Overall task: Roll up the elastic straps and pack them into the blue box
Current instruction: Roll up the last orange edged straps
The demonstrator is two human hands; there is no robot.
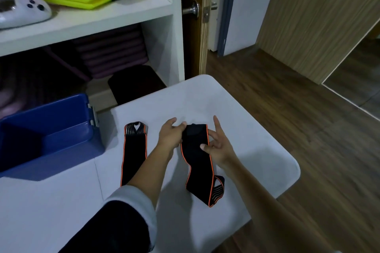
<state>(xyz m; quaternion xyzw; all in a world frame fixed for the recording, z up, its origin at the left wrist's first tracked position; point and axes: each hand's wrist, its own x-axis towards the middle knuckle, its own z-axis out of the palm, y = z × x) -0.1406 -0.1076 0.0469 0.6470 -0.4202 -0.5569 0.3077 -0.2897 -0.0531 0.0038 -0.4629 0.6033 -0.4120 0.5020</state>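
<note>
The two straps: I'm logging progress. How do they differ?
The left strap lies flat and straight on the table; the right strap bends, its far end gripped by the left hand, right hand thumb on it. Left strap's ribbed end points away, right strap's toward the person. Both black, orange-edged, unrolled.

At frame centre on the white table [246,129], the left hand [171,135] grips the top end of a black orange-edged strap [197,162]. The right hand [221,147], fingers spread, seems to rest its thumb on it. A second strap [134,154] lies flat beside the open blue box [61,162] at left.
</note>
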